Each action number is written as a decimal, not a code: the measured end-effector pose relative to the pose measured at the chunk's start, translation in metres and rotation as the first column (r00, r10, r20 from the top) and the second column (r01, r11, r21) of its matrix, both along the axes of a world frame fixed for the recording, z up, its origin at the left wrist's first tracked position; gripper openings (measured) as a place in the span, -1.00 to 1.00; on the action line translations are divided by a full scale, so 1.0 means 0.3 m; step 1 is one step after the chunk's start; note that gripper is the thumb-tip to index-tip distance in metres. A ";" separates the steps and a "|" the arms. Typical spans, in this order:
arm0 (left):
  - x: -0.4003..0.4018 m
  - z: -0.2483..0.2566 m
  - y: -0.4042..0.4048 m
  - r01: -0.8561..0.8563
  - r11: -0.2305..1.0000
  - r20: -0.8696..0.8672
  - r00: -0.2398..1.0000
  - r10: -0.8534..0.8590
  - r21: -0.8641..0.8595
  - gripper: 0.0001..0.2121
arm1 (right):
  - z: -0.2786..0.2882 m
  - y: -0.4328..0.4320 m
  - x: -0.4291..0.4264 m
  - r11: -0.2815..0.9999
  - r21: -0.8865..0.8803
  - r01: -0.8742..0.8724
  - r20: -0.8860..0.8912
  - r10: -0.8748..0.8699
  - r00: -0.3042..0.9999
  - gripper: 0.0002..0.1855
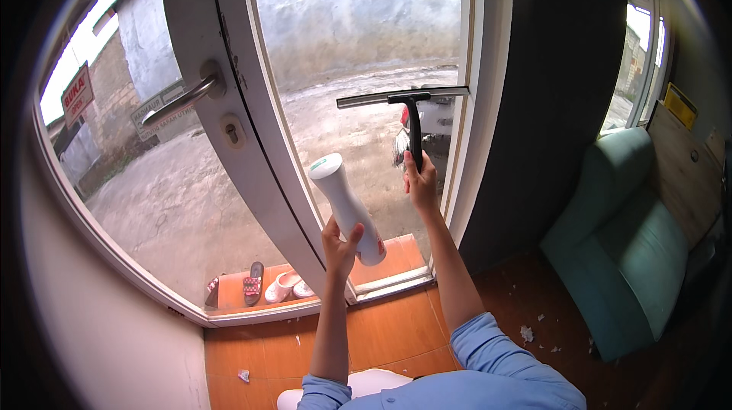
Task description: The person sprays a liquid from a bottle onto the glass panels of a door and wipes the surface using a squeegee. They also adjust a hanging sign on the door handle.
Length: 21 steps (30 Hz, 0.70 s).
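Observation:
My left hand is wrapped around the lower part of a white bottle, which tilts with its top up and to the left. In my right hand is the black handle of a window squeegee. The squeegee's long blade lies nearly level in front of a tall glass pane, its right end reaching the white frame. Whether the blade presses on the glass is hard to tell. Behind the handle, a red and silvery thing and a dark shape are partly hidden.
Left of the pane stands a glazed door with a metal lever handle. Sandals and pink clogs rest on the tiled step outside. A green padded chair stands at right. Paper scraps litter the tiled floor.

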<state>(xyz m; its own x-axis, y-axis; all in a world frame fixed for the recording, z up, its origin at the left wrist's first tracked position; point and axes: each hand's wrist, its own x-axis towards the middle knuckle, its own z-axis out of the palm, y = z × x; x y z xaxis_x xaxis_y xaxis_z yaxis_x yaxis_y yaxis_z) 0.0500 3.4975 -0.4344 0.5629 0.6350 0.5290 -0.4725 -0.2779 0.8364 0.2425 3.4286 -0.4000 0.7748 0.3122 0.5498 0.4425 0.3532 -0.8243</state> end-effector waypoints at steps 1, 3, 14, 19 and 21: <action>-0.003 0.000 0.001 -0.008 1.000 -0.008 1.000 0.008 0.013 -0.62 | -0.018 -0.006 -0.013 0.999 0.010 -0.050 -0.042 0.050 0.998 -0.64; -0.003 -0.004 -0.003 -0.009 1.000 -0.006 1.000 0.009 0.011 -0.62 | -0.067 -0.007 -0.017 0.999 0.012 -0.050 -0.049 0.050 0.998 -0.66; -0.019 -0.013 -0.022 -0.014 1.000 0.004 1.000 0.014 0.001 -0.62 | -0.267 -0.061 -0.039 0.983 -0.006 -0.185 -0.189 0.181 0.965 -0.65; -0.058 -0.022 -0.009 -0.038 0.998 0.000 0.999 0.038 0.046 -0.62 | -0.290 -0.124 -0.124 0.984 -0.091 -0.154 -0.329 0.117 0.937 -0.63; -0.075 -0.023 -0.007 -0.046 0.999 0.000 0.999 0.046 0.029 -0.62 | -0.277 -0.114 -0.168 0.989 -0.070 -0.129 -0.302 0.102 0.948 -0.64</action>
